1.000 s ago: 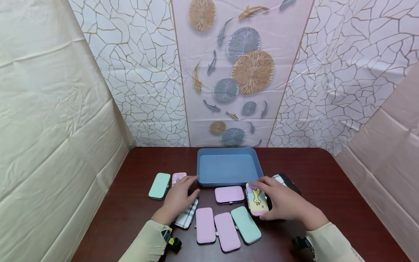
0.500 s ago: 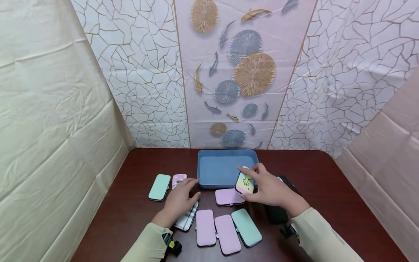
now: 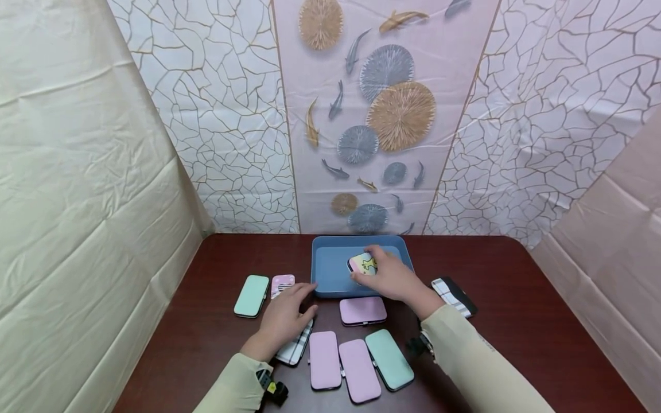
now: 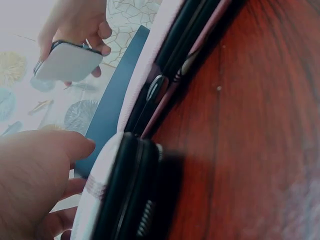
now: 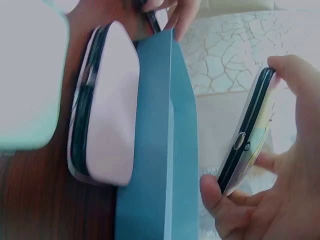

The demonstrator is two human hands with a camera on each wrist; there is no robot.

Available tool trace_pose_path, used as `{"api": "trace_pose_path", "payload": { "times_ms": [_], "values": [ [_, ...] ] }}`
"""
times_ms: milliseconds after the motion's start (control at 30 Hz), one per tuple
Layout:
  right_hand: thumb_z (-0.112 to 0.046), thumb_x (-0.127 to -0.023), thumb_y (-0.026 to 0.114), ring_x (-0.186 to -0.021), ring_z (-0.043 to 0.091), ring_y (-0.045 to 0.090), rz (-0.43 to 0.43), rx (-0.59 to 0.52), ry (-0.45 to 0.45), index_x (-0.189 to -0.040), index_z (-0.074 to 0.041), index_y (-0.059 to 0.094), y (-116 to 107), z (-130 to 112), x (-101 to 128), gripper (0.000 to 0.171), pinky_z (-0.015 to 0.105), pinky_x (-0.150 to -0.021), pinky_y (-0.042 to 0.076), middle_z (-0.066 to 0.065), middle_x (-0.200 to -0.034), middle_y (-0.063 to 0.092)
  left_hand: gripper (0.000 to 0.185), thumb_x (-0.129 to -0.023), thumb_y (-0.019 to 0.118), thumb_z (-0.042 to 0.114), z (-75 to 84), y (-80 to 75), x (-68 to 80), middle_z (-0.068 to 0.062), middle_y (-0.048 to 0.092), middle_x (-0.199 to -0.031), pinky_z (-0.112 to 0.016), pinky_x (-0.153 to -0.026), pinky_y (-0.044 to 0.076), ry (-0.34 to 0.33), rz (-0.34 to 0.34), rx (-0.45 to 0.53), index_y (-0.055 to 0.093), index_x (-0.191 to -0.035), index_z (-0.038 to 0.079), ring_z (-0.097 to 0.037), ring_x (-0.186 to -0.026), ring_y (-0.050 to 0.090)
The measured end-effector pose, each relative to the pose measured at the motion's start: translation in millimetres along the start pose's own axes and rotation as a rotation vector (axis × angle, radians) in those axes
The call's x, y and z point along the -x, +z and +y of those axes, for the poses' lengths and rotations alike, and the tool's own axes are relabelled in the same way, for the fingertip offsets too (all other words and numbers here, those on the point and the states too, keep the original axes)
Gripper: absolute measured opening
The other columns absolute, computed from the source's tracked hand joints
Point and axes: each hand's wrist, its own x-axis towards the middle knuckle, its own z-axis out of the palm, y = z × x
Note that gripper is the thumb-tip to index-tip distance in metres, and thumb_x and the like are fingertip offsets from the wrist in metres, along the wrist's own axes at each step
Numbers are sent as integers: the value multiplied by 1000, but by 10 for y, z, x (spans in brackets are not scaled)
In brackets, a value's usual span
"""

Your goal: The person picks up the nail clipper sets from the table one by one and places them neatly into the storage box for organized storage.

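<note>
i see the right hand [image 3: 392,279] over the blue tray [image 3: 330,281], its fingers and thumb pinched round the edges of a small case with a yellow cartoon print [image 3: 364,264], which sits above the tray floor; whether it touches the floor i cannot tell. the left hand [image 3: 281,314] lies flat with relaxed, spread fingers on a plaid case [image 3: 295,346], fingertips close to the tray's near left corner. a pink case [image 3: 363,310] lies just in front of the tray. two more pink cases [image 3: 324,359] and a mint case [image 3: 389,359] lie side by side nearer to me. another mint case [image 3: 252,295] sits left on the dark wooden table [image 3: 516,321], and a black-and-plaid case [image 3: 454,296] to the right.
</note>
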Motion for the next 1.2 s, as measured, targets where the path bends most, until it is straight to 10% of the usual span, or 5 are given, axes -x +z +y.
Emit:
{"api": "trace_pose_path", "payload": {
  "times_ms": [467, 1200],
  "values": [
    [-84, -88, 67, -104, 30, 67, -120, 70, 211, -163, -7, 43, 357, -116, -330, 110, 53, -90, 56, 16, -127, 70, 55, -106, 76, 36, 5, 5, -2, -3, 66, -153, -56, -113, 51, -30, 11, 66, 63, -157, 22, -29, -141, 62],
    [-88, -86, 68, -122, 40, 68, -170, 408, 257, -161, -4, 51, 728, -632, -515, 114, 51, -91, 62, 19, -131, 72, 53, -105, 76, 37, -47, 12, 16, -2, 71, -146, -56, -101, 58, -33, 35, 81, 64, -155, 24, -31, -128, 68]
  ]
}}
